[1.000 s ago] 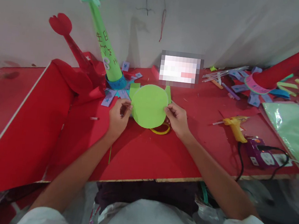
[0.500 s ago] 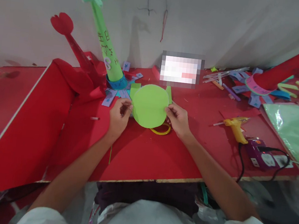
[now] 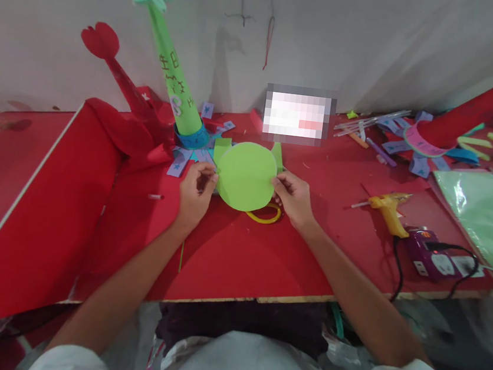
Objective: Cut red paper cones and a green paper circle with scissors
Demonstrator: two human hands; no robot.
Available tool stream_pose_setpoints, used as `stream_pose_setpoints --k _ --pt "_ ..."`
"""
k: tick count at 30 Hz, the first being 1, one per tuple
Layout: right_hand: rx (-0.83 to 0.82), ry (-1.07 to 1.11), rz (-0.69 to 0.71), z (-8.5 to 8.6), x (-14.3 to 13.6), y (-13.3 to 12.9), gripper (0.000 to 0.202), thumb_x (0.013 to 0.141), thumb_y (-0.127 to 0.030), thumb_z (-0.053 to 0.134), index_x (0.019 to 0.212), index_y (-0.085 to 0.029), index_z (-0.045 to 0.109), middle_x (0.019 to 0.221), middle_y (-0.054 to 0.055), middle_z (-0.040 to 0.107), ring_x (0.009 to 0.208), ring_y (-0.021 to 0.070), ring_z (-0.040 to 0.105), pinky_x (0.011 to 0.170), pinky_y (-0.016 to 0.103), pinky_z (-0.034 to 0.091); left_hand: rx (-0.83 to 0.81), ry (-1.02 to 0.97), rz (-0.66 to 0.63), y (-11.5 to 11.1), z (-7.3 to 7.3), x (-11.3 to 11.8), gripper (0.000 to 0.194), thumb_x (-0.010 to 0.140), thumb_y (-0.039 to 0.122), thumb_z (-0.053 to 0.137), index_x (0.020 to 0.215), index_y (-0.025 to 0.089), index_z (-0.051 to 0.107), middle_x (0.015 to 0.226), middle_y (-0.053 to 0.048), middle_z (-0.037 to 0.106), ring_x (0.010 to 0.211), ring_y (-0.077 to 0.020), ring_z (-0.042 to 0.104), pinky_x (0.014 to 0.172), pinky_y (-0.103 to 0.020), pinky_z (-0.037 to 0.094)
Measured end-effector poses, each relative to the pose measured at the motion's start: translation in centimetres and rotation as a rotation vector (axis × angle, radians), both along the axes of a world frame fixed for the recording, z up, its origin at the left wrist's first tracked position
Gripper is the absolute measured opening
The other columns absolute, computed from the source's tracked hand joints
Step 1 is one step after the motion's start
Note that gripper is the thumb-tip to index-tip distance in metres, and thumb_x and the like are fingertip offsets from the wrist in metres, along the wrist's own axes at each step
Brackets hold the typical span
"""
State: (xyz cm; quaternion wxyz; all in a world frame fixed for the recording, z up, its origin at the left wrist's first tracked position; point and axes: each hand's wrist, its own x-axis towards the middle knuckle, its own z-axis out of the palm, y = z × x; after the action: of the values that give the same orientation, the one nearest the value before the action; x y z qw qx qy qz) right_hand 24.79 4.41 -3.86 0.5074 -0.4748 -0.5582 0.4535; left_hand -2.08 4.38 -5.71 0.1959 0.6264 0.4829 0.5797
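Craft workspace: glue gun (image 3: 388, 213), paper cones, red worktable (image 3: 238, 255).

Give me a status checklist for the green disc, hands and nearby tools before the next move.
1. Left hand at the green disc's edge, fingers pinched: ok.
2. Right hand at the opposite edge: ok.
3. Disc face free of visible creases: ok.
4. Yellow loop handle fully uncovered by the disc in this view: not ok, partly hidden.
5. Yellow glue gun clear of both hands: ok, off to the right.
6. Glue gun cool: cannot tell.
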Motion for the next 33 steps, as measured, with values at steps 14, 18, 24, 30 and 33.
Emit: stream_pose_setpoints --k 14,18,24,30,33 --pt "0.02 -0.002 0.0 -0.2 0.0 0.0 0.058 0.084 -0.081 0.081 0.084 -0.025 0.065 0.07 -0.003 0.057 0.056 0.0134 0.053 0.052 0.029 0.045 -0.038 0.167 -0.053 -0.5 0.9 0.4 0.03 0.099 0.053 0.078 0.106 0.024 0.081 0.09 -0.003 0.071 0.073 -0.015 0.062 0.066 -0.027 0.05" --pt "0.086 -0.016 0.004 -0.5 -0.1 0.1 0.057 0.085 -0.079 0.081 0.085 -0.025 0.063 0.078 0.0 0.058 0.067 0.0156 0.056 0.055 0.029 0.048 0.038 0.132 -0.005 -0.2 1.3 0.2 0.04 0.098 0.062 0.078 0.089 0.023 0.079 0.093 -0.005 0.067 0.076 -0.017 0.06 0.065 -0.03 0.051" --pt "0.156 0.011 0.001 -0.9 0.0 0.4 0.075 0.083 -0.077 0.086 0.136 -0.032 0.058 0.141 0.012 0.067 0.093 0.0204 0.069 0.074 0.035 0.063 -0.194 -0.229 -0.188 -0.3 1.4 0.6 0.045 0.097 0.066 0.079 0.096 0.023 0.065 0.064 0.006 0.058 0.051 -0.0098 0.053 0.05 -0.023 0.046" --pt "0.048 0.053 0.155 -1.5 -0.4 0.2 0.073 0.082 -0.076 0.086 0.132 -0.029 0.063 0.107 0.008 0.079 0.098 0.0279 0.078 0.083 0.043 0.069 -0.355 -0.361 -0.427 -1.2 1.6 1.8 0.051 0.09 0.063 0.088 0.097 0.024 0.055 0.071 0.007 0.062 0.052 -0.01 0.064 0.047 -0.022 0.056" --pt "0.015 0.061 0.139 -1.5 -0.5 0.0 0.062 0.085 -0.074 0.085 0.122 -0.028 0.066 0.093 0.005 0.079 0.078 0.024 0.076 0.071 0.04 0.067 -0.377 -0.271 -0.507 -1.9 1.7 2.3 0.047 0.095 0.063 0.083 0.098 0.024 0.057 0.065 0.007 0.059 0.046 -0.0076 0.056 0.041 -0.018 0.046"
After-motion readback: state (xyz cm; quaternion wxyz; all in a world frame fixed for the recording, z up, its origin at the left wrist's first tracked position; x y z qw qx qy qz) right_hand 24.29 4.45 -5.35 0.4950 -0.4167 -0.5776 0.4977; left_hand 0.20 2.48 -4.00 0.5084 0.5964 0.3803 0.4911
